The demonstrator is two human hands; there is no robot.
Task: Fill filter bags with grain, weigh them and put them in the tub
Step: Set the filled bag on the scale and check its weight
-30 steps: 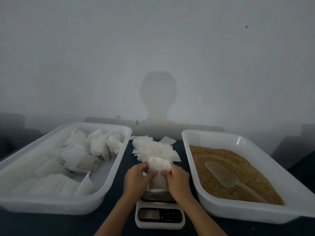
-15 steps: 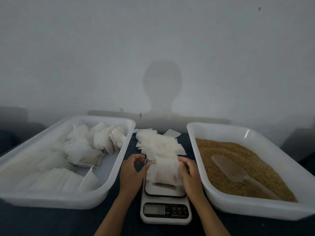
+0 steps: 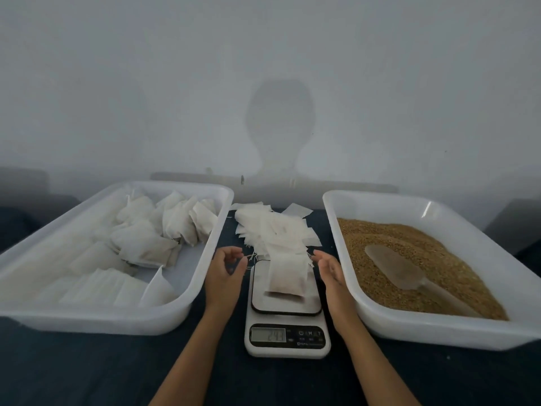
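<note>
A filled white filter bag (image 3: pixel 288 276) lies flat on the plate of a small white kitchen scale (image 3: pixel 287 317), whose display is lit. My left hand (image 3: pixel 225 273) hovers left of the scale, fingers loosely curled and holding nothing. My right hand (image 3: pixel 330 273) hovers right of it, fingers relaxed, clear of the bag. Neither hand touches the bag. Behind the scale lies a loose pile of empty filter bags (image 3: pixel 272 230). The left white tub (image 3: pixel 202 291) holds several filled bags. The right white tub (image 3: pixel 377 315) holds brown grain (image 3: pixel 389 238) with a translucent scoop (image 3: pixel 395 268) resting on it.
Both tubs and the scale stand on a dark table top (image 3: pixel 87 370). A plain grey wall rises close behind them, with my shadow on it. Narrow gaps of table separate the scale from each tub.
Both hands let go of the filled bag and drew apart to either side of the scale. The bag now lies flat on the plate, and the view has tilted down slightly.
</note>
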